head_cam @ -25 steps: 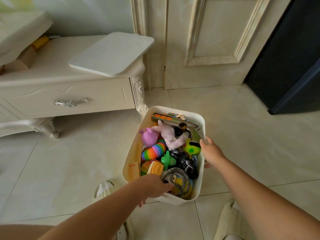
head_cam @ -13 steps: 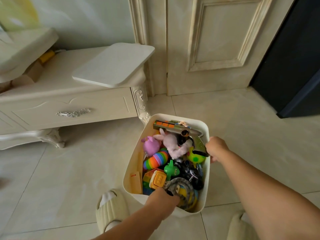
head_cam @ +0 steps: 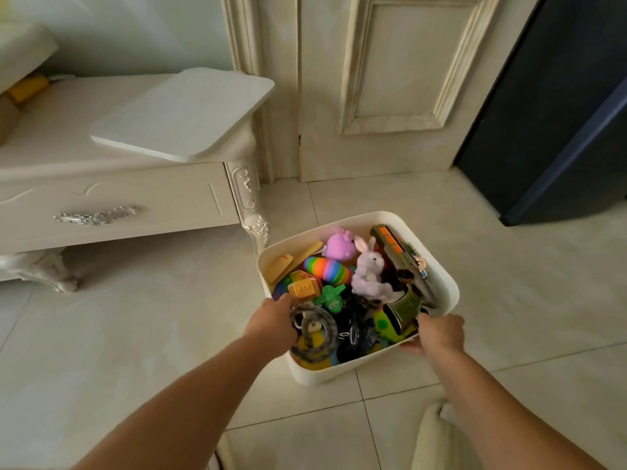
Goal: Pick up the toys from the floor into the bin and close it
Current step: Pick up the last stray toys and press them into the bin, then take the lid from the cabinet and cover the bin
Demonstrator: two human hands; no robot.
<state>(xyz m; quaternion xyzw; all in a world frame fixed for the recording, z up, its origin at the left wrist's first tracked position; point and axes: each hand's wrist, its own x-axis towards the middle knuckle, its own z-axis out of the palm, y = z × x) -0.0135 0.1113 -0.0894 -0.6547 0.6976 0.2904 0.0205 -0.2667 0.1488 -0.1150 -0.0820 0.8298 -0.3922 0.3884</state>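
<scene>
Two hands grasp one white bin (head_cam: 353, 369) standing open on the tiled floor (head_cam: 142, 334). The left hand (head_cam: 271, 325) has its grip closed over the near-left rim, fingers curled inside; the right hand (head_cam: 437, 334) has its grip closed on the near-right corner, thumb over the rim.

Contents, all inside the bin:
- toy gun (head_cam: 400, 262), olive with orange blocks, along the right wall;
- plush rabbit (head_cam: 371, 276), lilac, middle;
- pink round figure (head_cam: 337, 244), far side;
- rainbow striped slug (head_cam: 327, 270), left of the rabbit;
- green figure (head_cam: 330, 298), near the middle;
- orange block toy (head_cam: 303, 289), just beyond the left hand;
- grey coiled snake (head_cam: 314, 329), near-left, touching the left hand;
- black pieces in the near middle, too tangled to tell apart.

Surroundings: a cream cabinet (head_cam: 112, 201) with a drawer stands left of the bin, and a flat white lid (head_cam: 186, 113) lies on its top, well apart from the bin. A panelled door (head_cam: 397, 79) stands behind; a dark unit (head_cam: 559, 106) stands at right.

Changes from half a second earlier: the bin now sits turned, its long side running across the view, with the toy gun swung from the far wall to the right wall. The right hand has shifted from the right side rim to the near-right corner. The lid stays on the cabinet.
</scene>
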